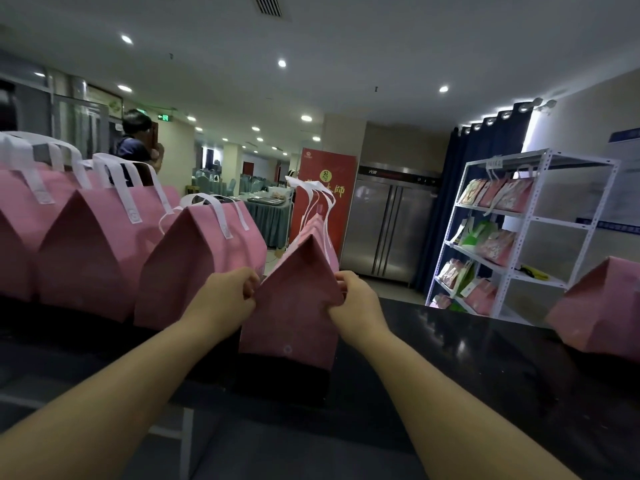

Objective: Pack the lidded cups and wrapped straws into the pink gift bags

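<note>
A pink gift bag stood on the dark bench, near the middle of it. Its top came up to a point, like a little roof, and its white handles stuck straight up. The person's left hand pinched the left side of the bag, just under the slope. The right hand pinched the right side at the same height. Both hands were curled tight on the cloth, not spread out.

Three more pink bags stood in a row toward the left end of the bench, touching each other, with their tops folded too. One more pink bag sat at the right edge. I could not see any cups or straws. They might have been inside the bags, but I could not tell.

I think the person was shaping or closing the top of the middle bag. To do it well, both hands should pull or push the same amount, so the bag stays upright and does not tip. The sides should fold in evenly, so the point sits in the middle. The handles should stay free on top. Then the bag could go next to the row on the left.

Behind the bench stood a white shelf with other bags.
</note>
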A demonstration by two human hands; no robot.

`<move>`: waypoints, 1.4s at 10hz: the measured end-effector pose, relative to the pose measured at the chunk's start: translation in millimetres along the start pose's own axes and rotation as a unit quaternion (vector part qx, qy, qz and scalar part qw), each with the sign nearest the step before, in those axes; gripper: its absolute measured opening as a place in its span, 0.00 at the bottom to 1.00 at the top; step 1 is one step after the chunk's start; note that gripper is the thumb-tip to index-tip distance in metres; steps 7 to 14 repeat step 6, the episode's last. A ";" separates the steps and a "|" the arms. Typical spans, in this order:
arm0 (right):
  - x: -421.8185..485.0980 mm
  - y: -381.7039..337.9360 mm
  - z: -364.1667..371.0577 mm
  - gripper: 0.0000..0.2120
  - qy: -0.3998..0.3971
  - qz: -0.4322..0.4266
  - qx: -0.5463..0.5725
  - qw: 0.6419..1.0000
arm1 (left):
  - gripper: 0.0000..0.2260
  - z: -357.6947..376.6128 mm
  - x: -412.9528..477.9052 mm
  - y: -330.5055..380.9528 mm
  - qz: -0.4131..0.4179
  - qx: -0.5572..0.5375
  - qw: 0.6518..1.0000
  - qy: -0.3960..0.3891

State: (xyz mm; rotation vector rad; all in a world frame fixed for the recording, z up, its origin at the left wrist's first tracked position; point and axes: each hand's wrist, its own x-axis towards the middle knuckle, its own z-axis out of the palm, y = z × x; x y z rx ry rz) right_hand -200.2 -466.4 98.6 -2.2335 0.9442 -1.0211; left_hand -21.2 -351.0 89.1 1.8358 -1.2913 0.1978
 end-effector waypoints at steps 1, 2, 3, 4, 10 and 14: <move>11.7 -2.7 13.0 0.18 -0.007 0.006 -0.005 1.000 | 0.13 0.3 7.5 -7.5 -0.003 0.014 1.000 0.011; 19.3 -4.6 19.6 0.19 -0.010 0.005 -0.006 1.000 | 0.13 0.3 11.1 -12.0 -0.005 0.025 1.000 0.013; 20.4 -8.4 19.2 0.19 -0.021 0.005 -0.017 1.000 | 0.13 -2.9 8.1 -11.5 -0.009 0.025 1.000 0.016; 16.6 -8.9 11.5 0.22 -0.016 -0.010 -0.060 0.998 | 0.13 -8.3 -1.4 -10.4 -0.005 0.033 0.999 0.010; -12.9 -24.9 -9.0 0.17 0.049 -0.130 -0.119 0.983 | 0.08 -33.5 -34.5 -9.6 -0.022 0.064 0.998 -0.015; -12.9 -24.9 -9.0 0.17 0.049 -0.130 -0.119 0.983 | 0.08 -33.5 -34.5 -9.6 -0.022 0.064 0.998 -0.015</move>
